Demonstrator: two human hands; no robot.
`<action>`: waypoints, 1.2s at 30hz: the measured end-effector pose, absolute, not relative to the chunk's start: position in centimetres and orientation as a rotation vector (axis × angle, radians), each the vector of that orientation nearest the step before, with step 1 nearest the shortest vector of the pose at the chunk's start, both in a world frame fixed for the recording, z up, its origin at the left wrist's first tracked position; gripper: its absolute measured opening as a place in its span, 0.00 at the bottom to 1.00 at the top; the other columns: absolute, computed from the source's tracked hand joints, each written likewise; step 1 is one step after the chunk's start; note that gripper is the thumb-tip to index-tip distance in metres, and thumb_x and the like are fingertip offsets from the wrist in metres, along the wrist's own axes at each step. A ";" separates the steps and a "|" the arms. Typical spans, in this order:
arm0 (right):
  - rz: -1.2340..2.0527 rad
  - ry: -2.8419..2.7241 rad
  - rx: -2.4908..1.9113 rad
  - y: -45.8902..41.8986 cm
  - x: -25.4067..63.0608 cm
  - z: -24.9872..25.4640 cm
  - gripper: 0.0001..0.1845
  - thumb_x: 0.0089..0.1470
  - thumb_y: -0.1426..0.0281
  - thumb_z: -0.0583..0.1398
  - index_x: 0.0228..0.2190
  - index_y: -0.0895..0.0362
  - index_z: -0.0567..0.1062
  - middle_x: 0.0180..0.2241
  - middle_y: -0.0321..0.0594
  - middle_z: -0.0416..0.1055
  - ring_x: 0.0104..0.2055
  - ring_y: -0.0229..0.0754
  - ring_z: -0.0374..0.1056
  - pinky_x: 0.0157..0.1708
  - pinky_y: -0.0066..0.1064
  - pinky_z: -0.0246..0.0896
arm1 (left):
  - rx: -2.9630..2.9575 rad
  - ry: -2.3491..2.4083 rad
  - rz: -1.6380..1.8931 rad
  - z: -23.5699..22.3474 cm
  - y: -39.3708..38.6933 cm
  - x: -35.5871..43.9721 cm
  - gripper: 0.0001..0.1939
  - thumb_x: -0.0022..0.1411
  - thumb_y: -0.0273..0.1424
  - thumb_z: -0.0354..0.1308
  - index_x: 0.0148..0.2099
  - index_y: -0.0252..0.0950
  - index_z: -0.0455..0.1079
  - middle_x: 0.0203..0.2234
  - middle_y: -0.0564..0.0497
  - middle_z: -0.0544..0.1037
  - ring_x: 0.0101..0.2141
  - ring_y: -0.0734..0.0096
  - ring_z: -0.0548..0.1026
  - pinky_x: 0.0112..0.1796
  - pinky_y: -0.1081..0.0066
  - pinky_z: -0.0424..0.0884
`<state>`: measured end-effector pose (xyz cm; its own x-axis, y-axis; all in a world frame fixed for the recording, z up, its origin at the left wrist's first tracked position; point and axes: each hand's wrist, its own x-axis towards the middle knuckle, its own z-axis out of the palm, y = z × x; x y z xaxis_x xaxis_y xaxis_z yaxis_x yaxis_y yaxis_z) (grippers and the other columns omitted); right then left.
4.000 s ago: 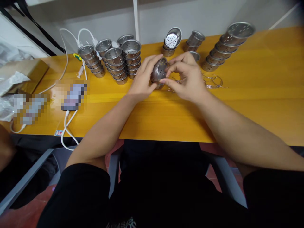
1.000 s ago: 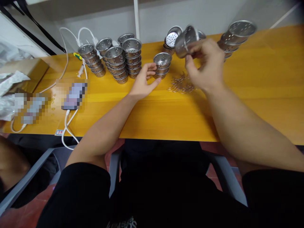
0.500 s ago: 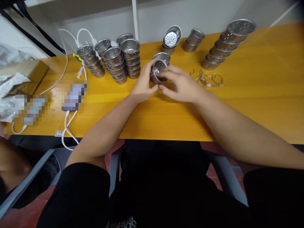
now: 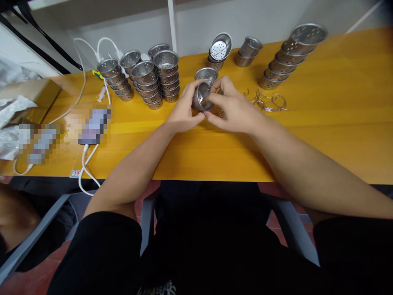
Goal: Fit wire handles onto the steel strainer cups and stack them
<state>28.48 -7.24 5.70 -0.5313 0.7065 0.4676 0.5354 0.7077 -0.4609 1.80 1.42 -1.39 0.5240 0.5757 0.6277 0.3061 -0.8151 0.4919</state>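
My left hand (image 4: 185,107) is wrapped round the left side of a small perforated metal cup (image 4: 198,100), which is tilted with its mouth facing right. My right hand (image 4: 229,104) has its fingers bent over the cup's right rim and its thumb low against the cup. Whether a thin wire is also between those fingers is hidden. Another perforated cup (image 4: 206,74) stands just behind the held one. To the right of my right hand lies a loose tangle of thin metal wire pieces (image 4: 272,103).
Stacks of perforated cups (image 4: 153,88) stand at the back left. A tall leaning stack (image 4: 278,65) is on the right, with shorter stacks (image 4: 248,52) between. Phones (image 4: 95,126) with white cables lie on the table's left, near a cardboard box (image 4: 46,96). A neighbour's arm (image 4: 18,217) shows lower left.
The held cup has turned so that its mouth points more to the right. My right index finger has lifted and bent more over the rim. My left hand keeps its grip.
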 end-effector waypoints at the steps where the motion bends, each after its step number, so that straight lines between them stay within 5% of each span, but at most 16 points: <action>1: 0.350 -2.265 -0.967 -7.4 28.5 5.9 0.28 0.76 0.40 0.76 0.67 0.37 0.88 0.75 0.49 0.76 0.75 0.78 0.77 0.77 0.77 0.79 | 2.443 0.805 1.151 -0.6 0.8 1.8 0.45 0.82 0.52 0.70 0.89 0.49 0.58 0.82 0.39 0.74 0.83 0.36 0.75 0.88 0.38 0.69; 7: 0.374 -2.226 -1.007 -7.6 28.9 7.3 0.31 0.74 0.34 0.76 0.66 0.36 0.87 0.73 0.48 0.79 0.76 0.78 0.75 0.83 0.77 0.73 | 2.376 0.933 1.126 2.0 -0.6 1.4 0.38 0.77 0.44 0.75 0.83 0.50 0.71 0.75 0.41 0.81 0.80 0.35 0.80 0.87 0.39 0.71; 18: 0.429 -2.088 -0.924 -6.2 28.6 5.6 0.33 0.71 0.23 0.71 0.56 0.33 0.91 0.66 0.49 0.84 0.72 0.79 0.77 0.76 0.84 0.78 | 2.414 0.905 1.026 2.1 -0.6 1.3 0.39 0.79 0.45 0.75 0.84 0.51 0.70 0.75 0.39 0.79 0.79 0.34 0.78 0.87 0.39 0.70; 26: 0.646 -2.030 -0.881 -6.0 28.9 6.2 0.30 0.67 0.19 0.70 0.57 0.17 0.91 0.68 0.34 0.86 0.68 0.76 0.80 0.72 0.89 0.77 | 2.410 0.882 1.040 2.2 -0.4 1.0 0.37 0.77 0.40 0.75 0.83 0.52 0.71 0.75 0.40 0.79 0.79 0.34 0.78 0.87 0.37 0.70; 31: 0.626 -1.866 -0.869 -4.9 30.1 6.1 0.37 0.62 0.19 0.75 0.42 0.37 0.86 0.63 0.47 0.86 0.65 0.69 0.81 0.69 0.77 0.83 | 2.353 0.963 1.141 0.8 1.4 0.0 0.42 0.77 0.38 0.75 0.85 0.49 0.67 0.79 0.37 0.76 0.83 0.34 0.74 0.91 0.37 0.64; 34: 0.358 -1.851 -1.066 -3.0 32.6 4.9 0.35 0.68 0.23 0.74 0.43 0.40 0.84 0.66 0.53 0.83 0.70 0.70 0.75 0.71 0.73 0.80 | 2.292 1.024 1.231 -0.5 2.6 -0.1 0.46 0.79 0.44 0.75 0.89 0.49 0.60 0.81 0.36 0.73 0.84 0.38 0.73 0.89 0.41 0.66; 36: 0.314 -1.934 -1.222 -1.6 34.4 3.7 0.34 0.67 0.28 0.78 0.41 0.43 0.83 0.63 0.57 0.83 0.63 0.69 0.76 0.71 0.73 0.77 | 2.243 1.051 1.267 -1.2 3.1 -0.1 0.48 0.81 0.50 0.75 0.90 0.50 0.57 0.80 0.36 0.72 0.83 0.39 0.73 0.88 0.43 0.69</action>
